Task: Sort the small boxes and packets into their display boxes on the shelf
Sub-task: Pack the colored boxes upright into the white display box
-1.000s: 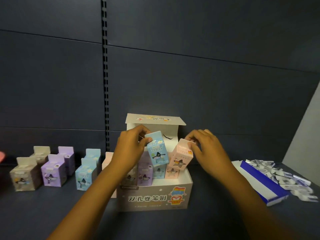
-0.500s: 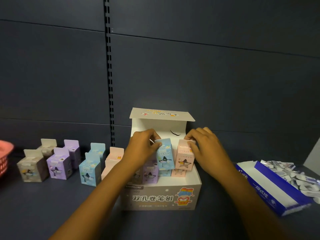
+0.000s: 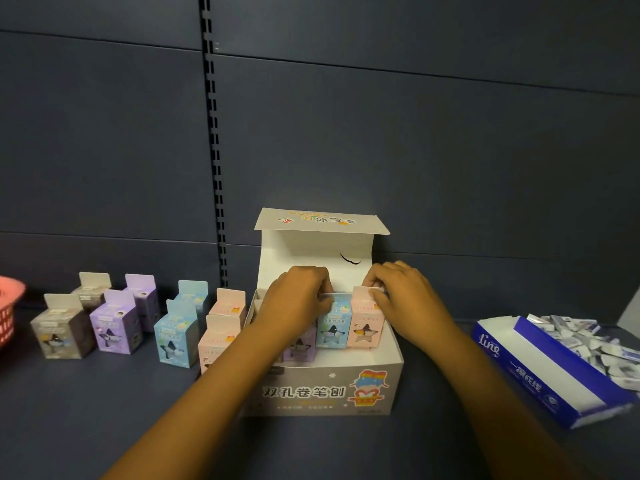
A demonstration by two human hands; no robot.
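A grey display box [image 3: 325, 393] with its lid flipped up stands in the middle of the shelf. Inside it stand a blue small box [image 3: 332, 329] and a pink small box [image 3: 366, 325] side by side, with a purple box [image 3: 299, 351] in front of them. My left hand [image 3: 298, 303] pinches the top of the blue box. My right hand [image 3: 401, 296] pinches the top flap of the pink box. Both boxes sit upright down in the display box. Loose small boxes wait on the shelf to the left: grey [image 3: 60, 332], purple [image 3: 116, 323], blue [image 3: 176, 336] and pink [image 3: 218, 337].
A blue and white display box [image 3: 540, 375] lies at the right, with a heap of small white packets [image 3: 588, 344] behind it. A red basket [image 3: 8, 306] shows at the left edge. The dark shelf back panel stands close behind everything.
Both hands have lowered the blue and pink boxes from a tilted, raised position down into the display box, where they now stand upright. The camera view shifted slightly.
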